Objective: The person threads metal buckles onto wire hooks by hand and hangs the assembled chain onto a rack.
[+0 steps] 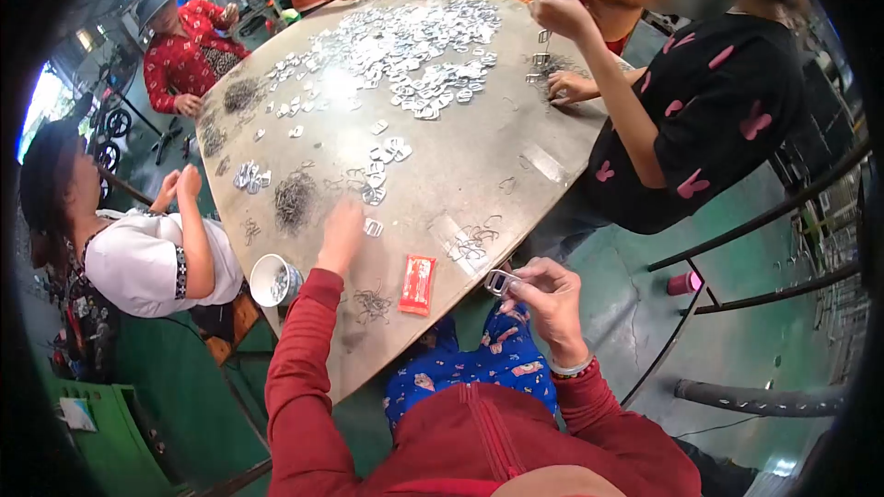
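Right hand [550, 302] pinches a buckle [498, 283]; left hand [342, 232], grip unclear, is near a red packet [418, 285] (print unreadable).

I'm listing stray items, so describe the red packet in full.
The red packet is oblong and glossy, apparently plastic, with pale printing too small to read. It lies flat near the table edge; whether it is sealed is unclear. Bent wire pieces lie to its left, more beyond its right side. Neither the left hand nor the right hand touches it.
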Available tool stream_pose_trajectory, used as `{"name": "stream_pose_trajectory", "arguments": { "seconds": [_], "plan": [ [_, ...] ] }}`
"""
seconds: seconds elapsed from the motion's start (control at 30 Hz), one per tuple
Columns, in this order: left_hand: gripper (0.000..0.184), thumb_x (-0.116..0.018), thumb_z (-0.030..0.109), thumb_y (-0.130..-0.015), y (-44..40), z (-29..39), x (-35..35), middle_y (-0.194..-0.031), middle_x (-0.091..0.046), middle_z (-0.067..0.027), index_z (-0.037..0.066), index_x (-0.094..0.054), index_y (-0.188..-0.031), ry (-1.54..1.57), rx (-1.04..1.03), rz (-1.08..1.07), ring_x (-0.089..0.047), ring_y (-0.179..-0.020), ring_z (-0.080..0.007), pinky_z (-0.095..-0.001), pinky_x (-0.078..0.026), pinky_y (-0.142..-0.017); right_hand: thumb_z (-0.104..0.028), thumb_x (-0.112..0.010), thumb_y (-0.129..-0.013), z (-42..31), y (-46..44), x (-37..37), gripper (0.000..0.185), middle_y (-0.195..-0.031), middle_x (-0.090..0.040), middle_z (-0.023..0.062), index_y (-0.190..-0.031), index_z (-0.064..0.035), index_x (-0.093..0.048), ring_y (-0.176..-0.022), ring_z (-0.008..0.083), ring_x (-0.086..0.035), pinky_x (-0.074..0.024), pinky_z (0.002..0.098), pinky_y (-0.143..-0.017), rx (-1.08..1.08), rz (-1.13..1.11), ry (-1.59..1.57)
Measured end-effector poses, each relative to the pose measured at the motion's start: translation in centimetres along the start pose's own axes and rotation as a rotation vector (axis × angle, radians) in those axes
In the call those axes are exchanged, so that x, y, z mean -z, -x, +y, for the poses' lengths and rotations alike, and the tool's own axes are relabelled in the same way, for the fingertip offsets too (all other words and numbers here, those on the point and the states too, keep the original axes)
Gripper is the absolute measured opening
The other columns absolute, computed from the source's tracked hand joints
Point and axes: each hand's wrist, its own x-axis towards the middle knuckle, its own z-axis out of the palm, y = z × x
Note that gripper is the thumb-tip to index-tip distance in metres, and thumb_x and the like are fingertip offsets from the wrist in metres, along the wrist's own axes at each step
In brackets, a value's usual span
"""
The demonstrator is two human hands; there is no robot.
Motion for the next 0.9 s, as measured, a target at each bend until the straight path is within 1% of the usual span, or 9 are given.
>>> {"name": "stream_pose_trajectory", "arguments": {
  "seconds": [0.2,0.33,0.43,0.57,0.63,0.67,0.73,0.83,0.9],
  "plan": [
    [0.012,-0.049,0.01,-0.088,-0.4,-0.3,4.8,-0.091,-0.058,-0.0164,0.005,-0.049,-0.098,-0.04,0.213,0.207,-0.059,-0.082,-0.0378,-0.0486,-0.047,-0.067,0.006,-0.063,-0.08,-1.4,1.7,0.2,0.008,-0.076,-0.064,0.0132,-0.087,0.0067,-0.061,-0.064,0.0186,-0.064,-0.0552,0.0288,-0.061,0.051,-0.031,0.003],
    [0.02,-0.048,0.009,-0.087,0.3,-0.8,4.5,-0.098,-0.058,-0.0189,0.003,-0.05,-0.106,-0.105,0.266,-0.032,-0.061,-0.085,-0.0366,-0.0475,-0.05,-0.07,0.006,-0.063,-0.079,-2.5,3.0,-0.2,0.007,-0.076,-0.064,0.013,-0.086,0.0067,-0.061,-0.064,0.0183,-0.064,-0.055,0.0283,-0.059,0.114,-0.023,0.052],
    [0.019,-0.047,0.003,-0.083,1.4,-2.5,1.7,-0.092,-0.062,-0.0187,0.001,-0.057,-0.099,-0.25,-0.013,-0.007,-0.064,-0.078,-0.035,-0.0456,-0.052,-0.066,0.006,-0.063,-0.079,-3.2,3.9,-0.8,0.007,-0.076,-0.064,0.0129,-0.085,0.0059,-0.061,-0.063,0.0182,-0.064,-0.0546,0.0276,-0.058,0.117,-0.01,0.077],
    [0.006,-0.059,0.007,-0.076,0.0,-2.0,3.3,-0.08,-0.066,-0.0175,0.006,-0.065,-0.077,-0.17,0.193,-0.008,-0.066,-0.08,-0.0323,-0.0405,-0.054,-0.066,0.007,-0.062,-0.078,-3.0,4.9,-1.5,0.005,-0.077,-0.063,0.011,-0.082,0.005,-0.061,-0.063,0.018,-0.063,-0.0536,0.0275,-0.056,0.16,-0.027,0.104],
    [0.012,-0.059,0.013,-0.078,-0.6,-1.5,5.5,-0.081,-0.066,-0.0173,0.005,-0.067,-0.082,0.064,0.224,0.174,-0.065,-0.081,-0.0345,-0.0441,-0.052,-0.068,0.008,-0.062,-0.078,-2.8,5.3,-1.3,0.005,-0.077,-0.06,0.0099,-0.081,0.0052,-0.06,-0.062,0.0174,-0.062,-0.0536,0.028,-0.056,0.186,-0.026,0.12],
    [0.022,-0.063,0.023,-0.079,-0.9,-1.8,6.4,-0.085,-0.065,-0.0175,0.007,-0.068,-0.092,0.268,0.188,0.137,-0.065,-0.079,-0.0347,-0.0454,-0.051,-0.069,0.008,-0.062,-0.078,-2.8,5.6,-1.3,0.005,-0.076,-0.059,0.0094,-0.081,0.0053,-0.06,-0.063,0.0169,-0.061,-0.0537,0.0282,-0.056,0.188,-0.013,0.15],
    [0.028,-0.065,0.025,-0.083,-0.6,0.6,9.2,-0.083,-0.068,-0.0107,0.003,-0.066,-0.1,0.603,0.25,0.038,-0.065,-0.069,-0.0209,-0.0335,-0.051,-0.066,0.008,-0.058,-0.079,-2.2,6.1,-1.3,0.004,-0.074,-0.057,0.0088,-0.081,0.0044,-0.058,-0.061,0.0171,-0.059,-0.0508,0.0278,-0.054,0.219,-0.001,0.185],
    [0.02,-0.064,0.018,-0.086,1.6,5.7,11.4,-0.082,-0.066,-0.0059,0.0,-0.065,-0.096,1.302,0.344,-0.181,-0.063,-0.071,-0.0137,-0.0268,-0.051,-0.065,0.007,-0.059,-0.079,-1.5,6.3,-0.6,0.004,-0.076,-0.057,0.0094,-0.083,0.0059,-0.059,-0.064,0.0168,-0.059,-0.0513,0.0274,-0.055,0.199,-0.007,0.258],
    [0.016,-0.063,0.015,-0.088,3.0,8.4,11.3,-0.083,-0.065,-0.0067,0.0,-0.063,-0.094,1.497,0.344,-0.26,-0.064,-0.074,-0.0149,-0.0252,-0.051,-0.065,0.006,-0.06,-0.08,-1.1,6.3,0.1,0.004,-0.076,-0.059,0.0101,-0.083,0.0069,-0.06,-0.064,0.0168,-0.06,-0.0507,0.027,-0.056,0.174,-0.005,0.285]
  ]
}}
